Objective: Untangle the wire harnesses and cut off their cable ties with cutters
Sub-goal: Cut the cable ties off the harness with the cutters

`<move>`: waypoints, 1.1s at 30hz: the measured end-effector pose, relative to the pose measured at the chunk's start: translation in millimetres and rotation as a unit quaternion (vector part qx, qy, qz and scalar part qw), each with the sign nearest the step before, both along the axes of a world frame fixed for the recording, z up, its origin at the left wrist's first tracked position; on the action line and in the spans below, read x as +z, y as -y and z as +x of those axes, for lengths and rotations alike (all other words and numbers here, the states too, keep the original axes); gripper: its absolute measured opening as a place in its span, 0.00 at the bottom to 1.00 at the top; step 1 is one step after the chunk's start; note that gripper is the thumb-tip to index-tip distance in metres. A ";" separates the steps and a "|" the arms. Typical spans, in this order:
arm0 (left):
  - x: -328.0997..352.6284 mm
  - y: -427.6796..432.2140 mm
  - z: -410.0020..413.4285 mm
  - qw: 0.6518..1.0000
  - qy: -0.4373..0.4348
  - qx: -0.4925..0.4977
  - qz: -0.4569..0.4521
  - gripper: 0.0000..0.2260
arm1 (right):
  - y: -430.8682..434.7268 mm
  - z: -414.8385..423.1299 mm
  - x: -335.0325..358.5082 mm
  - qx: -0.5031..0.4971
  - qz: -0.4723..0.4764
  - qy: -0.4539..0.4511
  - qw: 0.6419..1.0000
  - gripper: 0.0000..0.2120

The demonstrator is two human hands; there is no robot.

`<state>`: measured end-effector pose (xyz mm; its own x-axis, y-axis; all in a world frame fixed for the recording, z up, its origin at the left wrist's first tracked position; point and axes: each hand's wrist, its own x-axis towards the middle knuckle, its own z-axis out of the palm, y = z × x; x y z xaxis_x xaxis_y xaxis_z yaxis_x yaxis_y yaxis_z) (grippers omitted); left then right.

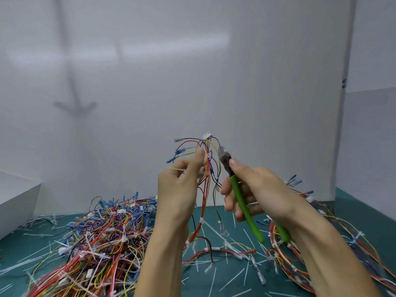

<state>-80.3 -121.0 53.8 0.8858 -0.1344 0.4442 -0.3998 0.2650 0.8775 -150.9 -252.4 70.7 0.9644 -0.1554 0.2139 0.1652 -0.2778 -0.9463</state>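
My left hand [180,185] holds a wire harness [206,166] up in the air, thumb and fingers pinching its red, yellow and blue wires just below a white connector [206,135]. A white cable tie [208,155] sits on the bundle beside my thumb, and a loose tie tail [174,169] sticks out left of my fingers. My right hand [252,189] grips green-handled cutters [240,196], whose jaws [222,152] stand just right of the harness, apart from the tie. The harness's lower wires hang down to the green mat.
A big tangled pile of harnesses [102,239] lies on the green mat [364,206] at the left. Another harness heap [300,243] lies at the right under my forearm. Cut white ties [231,277] litter the mat. A white box [17,198] stands far left; white walls behind.
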 end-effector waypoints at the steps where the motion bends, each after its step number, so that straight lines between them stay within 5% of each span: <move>1: 0.7 -0.4 -0.8 1.000 -0.014 0.001 -0.004 0.20 | 1.4 -1.4 1.3 -0.001 0.003 0.014 1.000 0.27; 8: 6.0 -4.6 -5.3 0.996 -0.066 -0.047 -0.046 0.34 | -3.8 3.4 -6.3 -0.141 -0.093 0.115 0.979 0.09; 13: 7.3 -4.9 -7.4 0.992 -0.054 -0.113 -0.024 0.36 | -12.2 18.3 -20.4 -0.225 -0.133 0.129 0.957 0.09; 15: 8.3 -6.5 -7.0 0.989 -0.053 -0.140 -0.019 0.34 | -11.7 21.7 -23.6 -0.246 -0.113 0.141 0.952 0.09; 20: 8.1 -14.9 -6.1 0.988 0.020 -0.146 0.047 0.09 | -0.8 19.6 -21.6 -0.222 -0.017 0.159 0.962 0.05; 27: 4.6 -26.7 0.6 0.983 0.087 -0.007 0.160 0.10 | 4.2 15.4 -17.3 -0.164 0.136 0.174 0.961 0.04; 33: -5.0 -20.0 8.0 0.951 0.115 -0.022 0.286 0.08 | 0.8 15.4 -17.6 -0.146 0.170 0.172 0.959 0.06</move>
<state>-72.3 -101.0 48.9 0.7624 -0.4470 0.4679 -0.5976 -0.2089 0.7741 -135.5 -253.2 53.1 0.7511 -0.5252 0.3999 0.4453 -0.0442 -0.8943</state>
